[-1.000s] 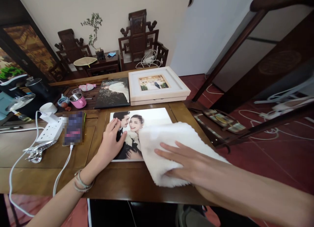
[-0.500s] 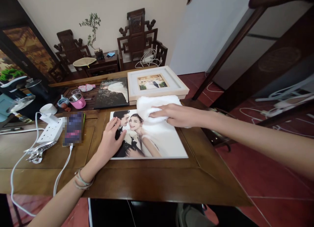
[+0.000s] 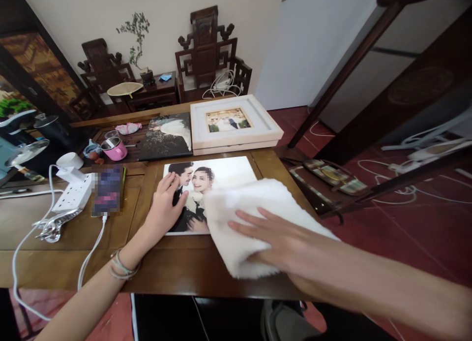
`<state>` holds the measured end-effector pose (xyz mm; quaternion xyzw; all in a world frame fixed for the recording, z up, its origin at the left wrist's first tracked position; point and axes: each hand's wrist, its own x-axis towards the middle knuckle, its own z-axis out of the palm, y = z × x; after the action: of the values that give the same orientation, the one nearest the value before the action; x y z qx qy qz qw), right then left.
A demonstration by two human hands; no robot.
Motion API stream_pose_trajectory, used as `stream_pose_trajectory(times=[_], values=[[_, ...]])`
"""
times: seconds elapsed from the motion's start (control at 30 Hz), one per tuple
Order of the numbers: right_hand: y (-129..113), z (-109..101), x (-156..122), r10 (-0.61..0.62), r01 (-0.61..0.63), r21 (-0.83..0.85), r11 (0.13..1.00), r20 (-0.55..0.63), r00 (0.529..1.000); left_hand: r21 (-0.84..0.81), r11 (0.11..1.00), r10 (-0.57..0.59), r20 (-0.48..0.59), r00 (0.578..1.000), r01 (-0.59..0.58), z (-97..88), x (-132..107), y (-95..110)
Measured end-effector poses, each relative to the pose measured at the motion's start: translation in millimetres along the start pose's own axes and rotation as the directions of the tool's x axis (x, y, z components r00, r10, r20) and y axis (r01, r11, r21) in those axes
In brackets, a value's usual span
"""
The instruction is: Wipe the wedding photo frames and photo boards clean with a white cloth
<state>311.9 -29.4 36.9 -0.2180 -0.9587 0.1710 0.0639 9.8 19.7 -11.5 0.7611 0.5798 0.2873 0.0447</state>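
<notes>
While the left hand (image 3: 164,210) lies flat, fingers splayed, on the left edge of the wedding print (image 3: 224,171), the right hand (image 3: 280,240) presses down open-palmed, fingers spread, on a white towel (image 3: 239,208). The towel covers the print's right half and reaches toward the near edge of the wooden table (image 3: 177,274). Left of the print lies a phone (image 3: 107,189), its screen blurred and unreadable, with a white cable plugged in, just beside a white power strip (image 3: 72,196). Behind the print lie 2 more pictures, a dark photo (image 3: 167,137) and a white frame (image 3: 236,129), with a pink cup (image 3: 114,150) to their left.
</notes>
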Motion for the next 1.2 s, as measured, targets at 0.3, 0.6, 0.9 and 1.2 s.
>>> stream_pose_trajectory(times=[0.3,0.6,0.9,1.2], values=[[94.5,-35.0,71.1,0.130,-0.128,-0.169,0.977,0.001,0.991,-0.007,0.998,0.055,0.031,0.998,-0.054,-2.0,3.5,-6.3],[34.8,21.7,17.7,0.035,-0.060,-0.183,0.981,-0.138,0.990,-0.059,0.998,0.025,0.012,1.000,-0.025,-0.9,3.8,-10.2],[-4.2,15.8,20.9,0.003,-0.002,-0.136,0.991,0.008,1.000,-0.078,0.997,0.004,0.106,0.994,0.005,-1.9,1.6,-10.9],[79.0,-23.3,103.2,0.168,-0.167,-0.168,0.972,-0.005,0.986,-0.109,0.994,0.042,0.126,0.991,-0.028,-4.7,2.6,-17.2]])
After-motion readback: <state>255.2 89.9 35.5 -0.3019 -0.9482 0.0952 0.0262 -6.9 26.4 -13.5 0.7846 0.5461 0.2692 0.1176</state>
